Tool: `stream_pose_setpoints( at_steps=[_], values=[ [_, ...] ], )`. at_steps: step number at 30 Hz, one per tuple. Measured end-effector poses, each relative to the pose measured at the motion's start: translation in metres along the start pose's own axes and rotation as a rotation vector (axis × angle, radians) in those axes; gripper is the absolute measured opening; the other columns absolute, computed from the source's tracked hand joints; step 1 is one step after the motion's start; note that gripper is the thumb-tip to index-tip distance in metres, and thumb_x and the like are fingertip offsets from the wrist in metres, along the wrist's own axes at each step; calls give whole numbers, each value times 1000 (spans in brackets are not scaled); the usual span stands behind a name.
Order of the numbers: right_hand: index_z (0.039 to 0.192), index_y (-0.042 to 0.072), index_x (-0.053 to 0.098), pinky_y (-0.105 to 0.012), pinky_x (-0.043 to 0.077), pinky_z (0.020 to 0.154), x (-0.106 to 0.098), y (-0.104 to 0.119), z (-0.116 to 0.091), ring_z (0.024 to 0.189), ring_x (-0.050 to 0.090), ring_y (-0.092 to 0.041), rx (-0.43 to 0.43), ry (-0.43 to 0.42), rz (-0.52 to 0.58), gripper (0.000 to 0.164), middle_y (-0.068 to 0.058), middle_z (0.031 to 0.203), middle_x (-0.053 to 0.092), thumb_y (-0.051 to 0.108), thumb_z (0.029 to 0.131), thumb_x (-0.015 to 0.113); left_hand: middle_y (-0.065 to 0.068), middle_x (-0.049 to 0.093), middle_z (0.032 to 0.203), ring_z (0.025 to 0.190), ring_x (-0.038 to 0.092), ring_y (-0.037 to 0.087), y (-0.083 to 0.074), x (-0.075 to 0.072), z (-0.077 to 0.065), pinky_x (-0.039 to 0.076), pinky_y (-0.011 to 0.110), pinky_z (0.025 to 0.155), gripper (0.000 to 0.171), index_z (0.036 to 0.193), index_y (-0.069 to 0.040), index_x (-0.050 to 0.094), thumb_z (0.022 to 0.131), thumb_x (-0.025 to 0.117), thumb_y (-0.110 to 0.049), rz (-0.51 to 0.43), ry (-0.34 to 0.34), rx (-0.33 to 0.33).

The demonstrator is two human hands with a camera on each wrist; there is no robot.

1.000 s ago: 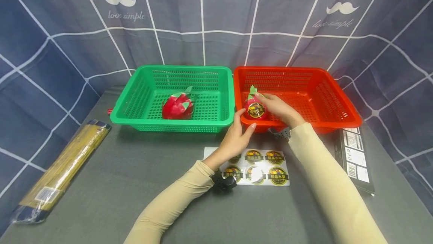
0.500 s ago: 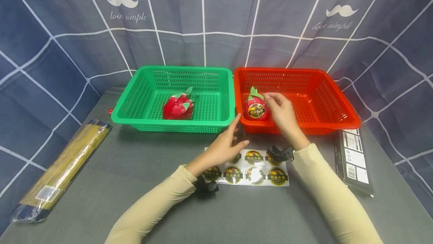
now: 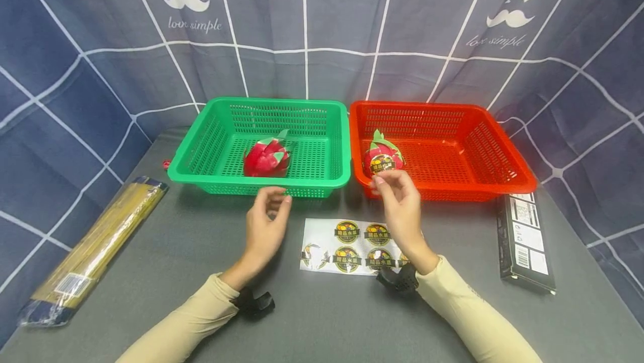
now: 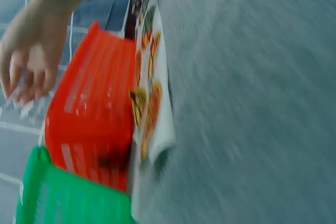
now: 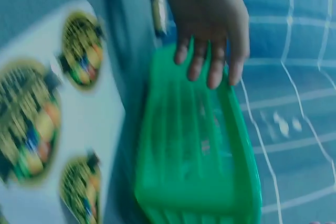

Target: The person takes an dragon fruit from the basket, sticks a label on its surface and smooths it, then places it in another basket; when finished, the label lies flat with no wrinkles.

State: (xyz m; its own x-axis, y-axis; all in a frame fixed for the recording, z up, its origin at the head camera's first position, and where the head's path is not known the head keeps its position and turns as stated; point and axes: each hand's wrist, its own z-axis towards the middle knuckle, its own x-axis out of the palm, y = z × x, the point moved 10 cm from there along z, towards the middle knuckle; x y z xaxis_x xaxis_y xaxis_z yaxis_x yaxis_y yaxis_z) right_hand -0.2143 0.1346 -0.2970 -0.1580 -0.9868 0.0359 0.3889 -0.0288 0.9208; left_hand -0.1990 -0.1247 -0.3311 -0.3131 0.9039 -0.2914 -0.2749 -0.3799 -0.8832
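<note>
My left hand (image 3: 265,226) hovers over the table just in front of the green basket (image 3: 241,183), fingers loosely bent and holding nothing. A pink dragon fruit (image 3: 265,159) lies inside that basket. My right hand (image 3: 404,212), also empty with relaxed fingers, is at the near left rim of the red basket (image 3: 473,188). Behind it, in the basket's left corner, rests a second dragon fruit (image 3: 374,153) bearing a round label (image 3: 382,164). Below the right hand lies a white sheet of round stickers (image 3: 322,230), partly covered by it. The right wrist view shows the left hand (image 5: 210,30) with hanging fingers.
A clear pack of thin yellow sticks (image 3: 95,251) lies along the left side. At the right, a dark box (image 3: 528,240) with white labels sits beside the red basket. A blue checked curtain (image 3: 332,22) hangs behind the baskets.
The right hand has let go of the labelled dragon fruit and drawn back toward me. My left hand has moved left, away from the red basket and the sticker sheet.
</note>
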Motion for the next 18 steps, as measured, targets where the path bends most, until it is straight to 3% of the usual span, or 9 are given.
stream_pose_setpoints(
  at_steps=[4,7,11,14,18],
  values=[
    [96,-10,53,-25,52,74,23,6,-19,79,62,-11,-45,87,5,14,-7,85,60,-1,86,56,17,58,102,74,52,3,19,-34,2,40,15,62,39,121,-1,41,88,57,-15,0,-151,-110],
    [94,-8,53,-22,50,76,39,11,-31,79,61,-9,-75,150,-8,11,-11,86,59,-1,86,55,16,45,115,83,48,2,30,-53,5,38,15,66,48,129,-8,34,89,55,-25,25,-240,-129],
    [92,-3,55,-21,48,72,59,17,-43,78,60,-10,-104,225,-14,6,-16,84,59,0,87,54,13,25,126,102,38,12,40,-71,10,34,25,81,54,131,-10,31,89,55,-33,3,-348,-140],
    [91,-1,55,-24,50,72,74,20,-52,78,60,-10,-99,280,12,5,-16,84,59,0,87,54,14,14,135,124,25,20,45,-79,12,29,36,99,58,132,-11,30,87,57,-34,0,-402,-157],
    [91,1,56,-26,50,73,92,24,-61,77,61,-16,-89,348,40,6,-14,85,59,1,86,55,15,0,146,139,4,21,52,-82,16,16,41,111,66,137,-16,25,85,58,-40,29,-400,-198]
  ],
)
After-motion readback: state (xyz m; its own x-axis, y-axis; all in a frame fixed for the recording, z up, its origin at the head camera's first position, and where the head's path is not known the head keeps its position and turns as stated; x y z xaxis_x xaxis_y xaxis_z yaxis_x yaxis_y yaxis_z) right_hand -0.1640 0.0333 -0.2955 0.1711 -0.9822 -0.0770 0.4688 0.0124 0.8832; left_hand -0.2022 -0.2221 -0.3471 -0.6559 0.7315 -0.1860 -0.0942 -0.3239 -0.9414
